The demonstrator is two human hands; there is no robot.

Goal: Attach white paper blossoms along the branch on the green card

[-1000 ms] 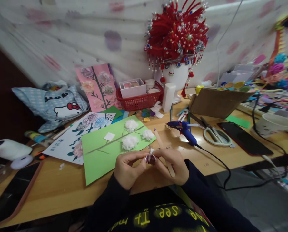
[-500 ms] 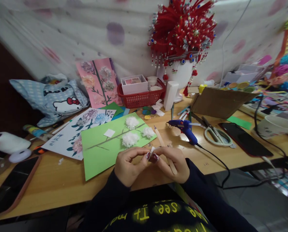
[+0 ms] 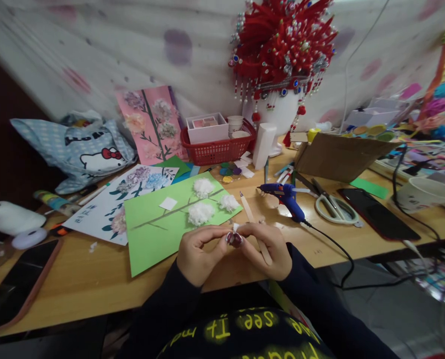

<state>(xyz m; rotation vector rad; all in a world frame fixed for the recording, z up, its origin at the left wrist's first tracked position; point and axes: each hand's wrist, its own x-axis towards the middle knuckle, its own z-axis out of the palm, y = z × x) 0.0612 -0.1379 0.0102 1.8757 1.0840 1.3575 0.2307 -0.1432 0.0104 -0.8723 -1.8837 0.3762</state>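
Near the table's front edge, my left hand (image 3: 203,253) and my right hand (image 3: 269,248) meet at the fingertips, both pinching a small white paper piece (image 3: 235,227) that is mostly covered by the fingers. A pale wooden stick (image 3: 246,207) passes under or through my right hand, its dark tip pointing away. Just left of the hands lies a green sheet (image 3: 151,254) with a drawn branch, three fluffy white paper flowers (image 3: 201,213) and a white paper square (image 3: 168,203).
Right of the hands are a blue glue gun (image 3: 286,198) with its cable, scissors (image 3: 334,205) and a black phone (image 3: 377,213). Behind stand a red basket (image 3: 218,152) and a red beaded headdress (image 3: 285,50). Another phone (image 3: 20,284) lies at the left edge.
The fingertips have drawn closer over the white paper, and less of it shows. The view has shifted slightly; the things on the table have not moved.
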